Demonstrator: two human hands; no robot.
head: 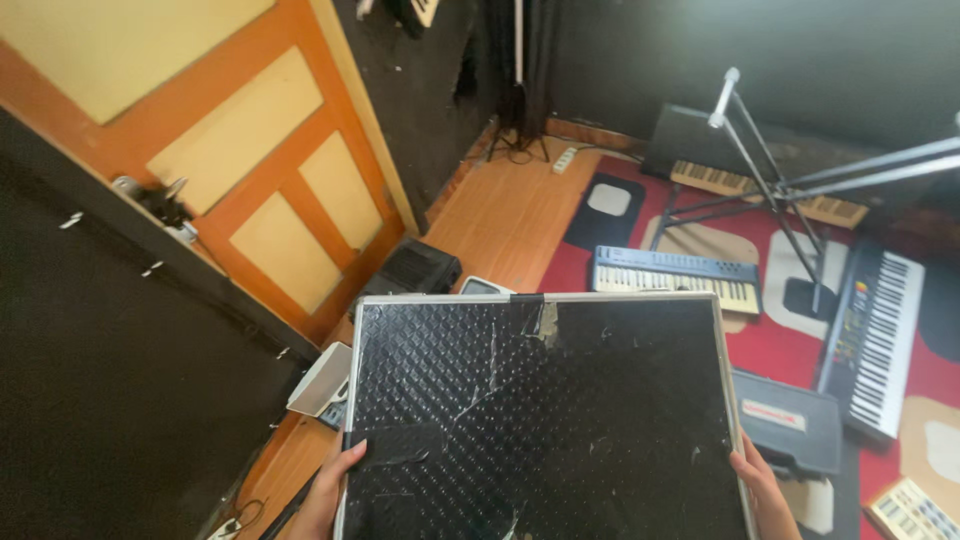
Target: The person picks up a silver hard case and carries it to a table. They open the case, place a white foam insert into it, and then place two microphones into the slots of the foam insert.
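This is a music practice room or small home studio. Several electronic keyboards lie about on a red patterned rug [790,345]: a blue-grey keyboard [675,277], a long dark keyboard [873,335] and another against the dark far wall [765,190], with a metal keyboard stand [770,185] over them. Dark padded walls, a wooden floor [510,215], an orange panelled door [255,190] and a power strip [566,159] complete it.

The room I look into is unevenly lit: the wooden floor [505,205] and the orange door [230,170] catch warm, soft light, while the black walls swallow detail. The dark case [540,420] I hold shows pale glare along its metal rim and scuffs. Straight lines bend toward the picture's edges. My fingers [345,462] at the bottom look slightly soft and shadowed.
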